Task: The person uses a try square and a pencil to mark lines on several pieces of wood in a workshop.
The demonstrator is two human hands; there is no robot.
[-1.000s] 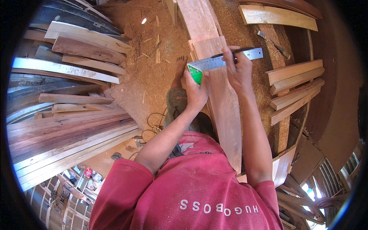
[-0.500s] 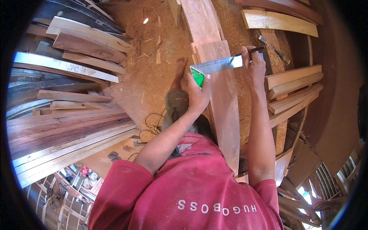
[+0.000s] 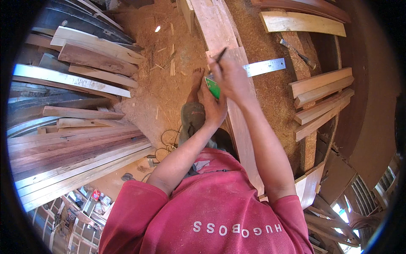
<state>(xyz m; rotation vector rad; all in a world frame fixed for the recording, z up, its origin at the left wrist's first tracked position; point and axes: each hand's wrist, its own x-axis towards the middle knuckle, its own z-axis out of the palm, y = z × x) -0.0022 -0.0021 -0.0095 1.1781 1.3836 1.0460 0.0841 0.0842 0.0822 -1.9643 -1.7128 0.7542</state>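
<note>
A try square (image 3: 266, 67) with a green handle and a marked metal blade lies across a long wooden board (image 3: 246, 144). My left hand (image 3: 215, 109) is closed round its handle at the board's left edge. Over the blade is my right hand (image 3: 235, 80), its fingers pinched on a dark pencil (image 3: 221, 54) that slants above the board near the handle. The right hand hides the middle of the blade, and the pencil's lower end cannot be made out. Beyond the hands, a shorter piece of wood seems to overlap or join the board.
Stacked planks (image 3: 76, 146) fill the left side. On the right are several short timbers (image 3: 323, 82) and a chisel-like tool (image 3: 298, 54) resting on a beam. Sawdust and shavings cover the floor (image 3: 163, 91). A cable (image 3: 167, 142) lies coiled by my leg.
My right hand has moved left along the blade from its far end to near the green handle, bringing the pencil with it. My left hand stays on the handle.
</note>
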